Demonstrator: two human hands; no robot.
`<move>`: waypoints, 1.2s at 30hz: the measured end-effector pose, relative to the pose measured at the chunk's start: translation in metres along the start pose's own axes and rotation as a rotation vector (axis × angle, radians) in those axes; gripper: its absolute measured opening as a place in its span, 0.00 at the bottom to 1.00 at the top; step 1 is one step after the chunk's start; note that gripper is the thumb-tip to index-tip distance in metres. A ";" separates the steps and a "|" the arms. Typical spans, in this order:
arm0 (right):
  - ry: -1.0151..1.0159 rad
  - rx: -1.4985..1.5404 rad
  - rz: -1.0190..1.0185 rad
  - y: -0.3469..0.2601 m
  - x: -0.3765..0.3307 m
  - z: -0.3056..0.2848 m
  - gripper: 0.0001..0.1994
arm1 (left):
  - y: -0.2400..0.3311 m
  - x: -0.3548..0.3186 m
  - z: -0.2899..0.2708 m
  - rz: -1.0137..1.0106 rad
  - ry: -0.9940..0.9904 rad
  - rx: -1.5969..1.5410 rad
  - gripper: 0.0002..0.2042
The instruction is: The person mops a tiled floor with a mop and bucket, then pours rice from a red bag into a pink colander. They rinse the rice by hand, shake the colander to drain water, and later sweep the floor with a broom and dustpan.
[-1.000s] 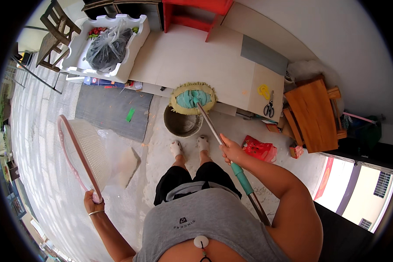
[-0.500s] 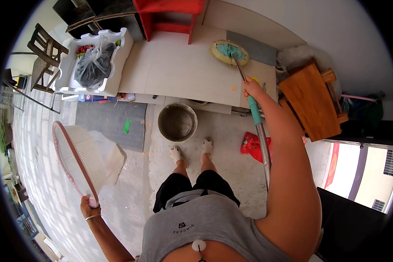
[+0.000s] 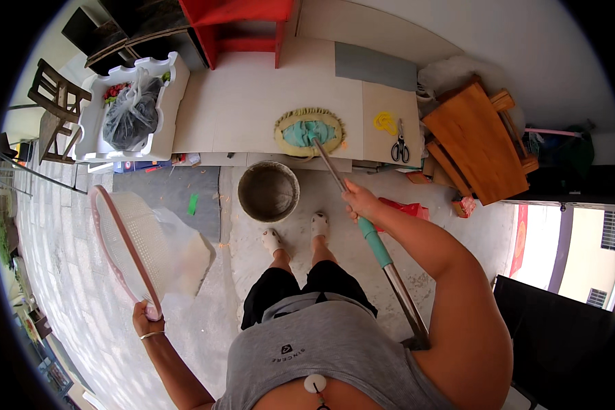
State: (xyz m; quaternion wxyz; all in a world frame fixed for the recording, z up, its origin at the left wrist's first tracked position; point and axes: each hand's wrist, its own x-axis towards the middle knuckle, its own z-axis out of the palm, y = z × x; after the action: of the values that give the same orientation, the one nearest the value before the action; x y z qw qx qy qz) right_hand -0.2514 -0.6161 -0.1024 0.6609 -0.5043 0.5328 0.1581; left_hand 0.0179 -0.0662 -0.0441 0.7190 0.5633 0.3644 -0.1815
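My right hand (image 3: pixel 359 199) is closed around the metal pole of a mop (image 3: pixel 306 132), just above its teal grip. The mop's oval head has a yellow fringed pad and a teal middle, and lies over the near edge of the pale tabletop. At the left, my left hand (image 3: pixel 147 320) grips the pink rim of a white perforated plastic basket (image 3: pixel 134 239), which is tilted on its side in the air. Below the mop head, a round grey bucket (image 3: pixel 268 192) stands on the floor in front of my feet.
Scissors (image 3: pixel 400 145) and a yellow object (image 3: pixel 385 123) lie on the pale tabletop (image 3: pixel 246 96). A white crate (image 3: pixel 174 92) with a dark plastic bag stands left, near a wooden chair (image 3: pixel 55 109). Wooden furniture (image 3: pixel 478 147) is at right. A red bag (image 3: pixel 404 208) lies on the floor.
My right hand has drawn the mop left and toward me, from the back of the tabletop to its near edge. Scissors have come into sight. My left hand still holds the basket.
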 end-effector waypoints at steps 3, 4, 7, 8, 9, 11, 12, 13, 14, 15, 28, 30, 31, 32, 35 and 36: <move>-0.094 -0.103 -0.055 0.026 -0.029 0.036 0.28 | -0.007 0.010 -0.003 0.003 0.032 0.009 0.04; -0.126 -0.136 -0.051 0.038 -0.038 0.041 0.29 | -0.008 0.010 -0.003 -0.018 0.032 0.008 0.04; -0.191 -0.165 -0.054 0.051 -0.071 0.049 0.30 | -0.008 0.011 -0.003 -0.041 0.028 0.027 0.05; -0.211 -0.163 -0.059 0.047 -0.085 0.048 0.30 | -0.008 0.010 -0.003 -0.040 0.028 0.038 0.06; -0.198 -0.152 -0.063 0.043 -0.093 0.041 0.30 | -0.007 0.009 -0.003 -0.031 0.025 0.030 0.06; -0.177 -0.133 -0.075 0.027 -0.105 0.023 0.29 | -0.001 0.008 -0.003 -0.011 0.022 0.011 0.05; -0.124 -0.162 -0.092 0.015 -0.111 0.013 0.29 | 0.002 0.005 0.001 -0.011 0.024 0.015 0.05; -0.069 -0.192 -0.106 0.005 -0.112 -0.001 0.28 | 0.003 -0.001 0.009 -0.014 0.024 0.019 0.05; -0.022 -0.159 -0.134 0.003 -0.105 -0.019 0.28 | 0.003 -0.005 0.015 -0.023 0.022 0.021 0.05; 0.022 -0.123 -0.164 0.005 -0.093 -0.037 0.28 | 0.003 -0.009 0.018 -0.013 0.034 0.032 0.04; -0.350 0.030 0.048 0.082 -0.088 0.032 0.28 | 0.031 0.017 -0.027 -0.039 -0.218 0.060 0.03; -0.399 -0.148 -0.002 0.070 -0.092 0.045 0.28 | 0.030 0.022 -0.030 -0.018 -0.183 0.030 0.03; -0.386 -0.167 -0.025 0.064 -0.093 0.045 0.28 | 0.030 0.023 -0.030 -0.008 -0.166 0.013 0.03; -0.374 -0.186 -0.048 0.058 -0.092 0.042 0.28 | 0.031 0.020 -0.034 -0.012 -0.160 0.027 0.03; -0.258 -0.196 -0.112 0.027 -0.078 0.017 0.29 | 0.030 0.000 -0.038 -0.011 -0.110 0.033 0.03; -0.207 -0.187 -0.149 0.010 -0.071 0.008 0.29 | 0.032 -0.004 -0.044 0.001 -0.066 0.014 0.02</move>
State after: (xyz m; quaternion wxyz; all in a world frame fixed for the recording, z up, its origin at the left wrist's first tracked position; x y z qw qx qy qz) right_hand -0.2816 -0.5819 -0.0461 0.6722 -0.5828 0.4062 0.2087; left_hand 0.0229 -0.0158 -0.0242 0.7268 0.5622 0.3390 -0.2021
